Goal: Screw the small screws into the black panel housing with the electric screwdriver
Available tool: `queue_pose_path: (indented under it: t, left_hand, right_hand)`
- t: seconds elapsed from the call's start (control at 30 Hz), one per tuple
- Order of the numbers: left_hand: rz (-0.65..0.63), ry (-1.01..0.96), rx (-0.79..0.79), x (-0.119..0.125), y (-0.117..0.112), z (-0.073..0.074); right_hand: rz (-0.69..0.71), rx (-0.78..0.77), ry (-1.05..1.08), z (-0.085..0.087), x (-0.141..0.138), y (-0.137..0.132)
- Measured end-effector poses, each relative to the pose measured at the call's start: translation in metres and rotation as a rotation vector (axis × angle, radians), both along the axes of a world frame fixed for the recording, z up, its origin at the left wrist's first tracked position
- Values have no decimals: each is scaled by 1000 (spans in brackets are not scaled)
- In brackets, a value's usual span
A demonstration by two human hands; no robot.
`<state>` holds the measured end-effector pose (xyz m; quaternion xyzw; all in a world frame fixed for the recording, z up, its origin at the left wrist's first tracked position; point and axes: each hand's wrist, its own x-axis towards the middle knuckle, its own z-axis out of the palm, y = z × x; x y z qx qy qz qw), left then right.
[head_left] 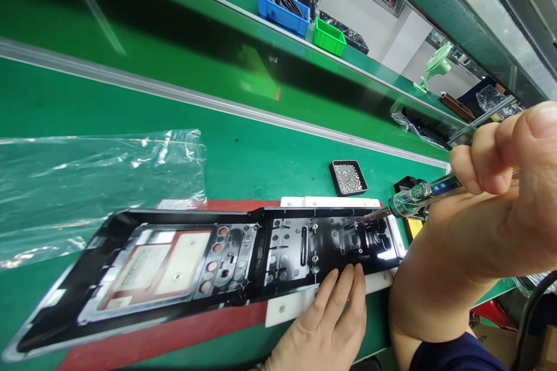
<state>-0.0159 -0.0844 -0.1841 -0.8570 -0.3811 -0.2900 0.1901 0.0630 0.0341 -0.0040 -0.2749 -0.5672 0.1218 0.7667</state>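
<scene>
A long black plastic panel with cut-outs and screw posts lies on a red and white fixture on the green bench. My left hand rests flat on the panel's near edge, fingertips touching the black frame. My right hand grips a screwdriver with a clear green handle. Its tip touches the panel's right end near a square opening.
A small black tray of screws sits just behind the panel. A clear plastic bag lies at the left. On the far shelf stand a blue bin, a green bin and a small green fan.
</scene>
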Motion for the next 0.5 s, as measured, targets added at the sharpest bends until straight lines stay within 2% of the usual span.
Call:
queue_pose_path:
  t: [0.1,0.27,0.5]
  left_hand:
    - [-3,4,1,-1,0,0]
    - [1,-5,10,1,2,-1]
    - [-4,-14,4,1,-1,-1]
  right_hand:
    - [-43,-65,3,1,-4,-4]
    - [-5,-44,-2,2,-4,-4]
    - [-24,-43,-67,2,0,-5]
